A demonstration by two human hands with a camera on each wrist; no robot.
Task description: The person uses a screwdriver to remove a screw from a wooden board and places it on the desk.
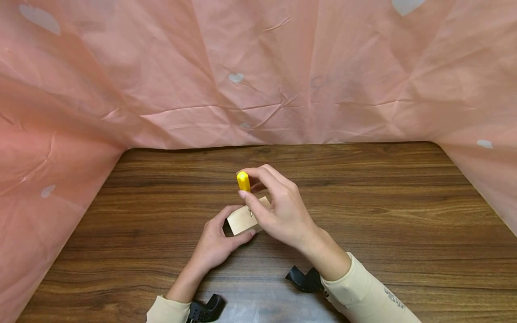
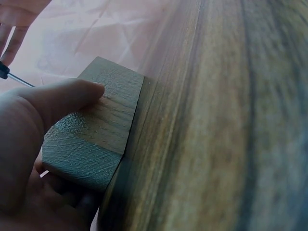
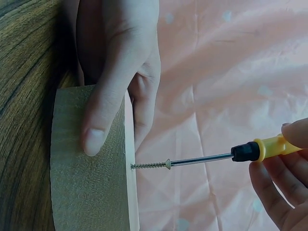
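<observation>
My left hand grips a pale wooden block low on the table, the thumb along its near side. A screw stands upright in the block's top face, most of its threaded shank showing in the right wrist view. In my right hand is a screwdriver with a yellow and black handle, pinched between thumb and fingers above the block. Its metal shaft lines up with the screw, tip right at the screw head. From the left wrist view, the block's grained side shows under the thumb.
The brown wood-grain table spreads around both hands. Pink cloth with pale hearts hangs along the back and sides. Black wrist mounts sit at both cuffs of the beige sleeves.
</observation>
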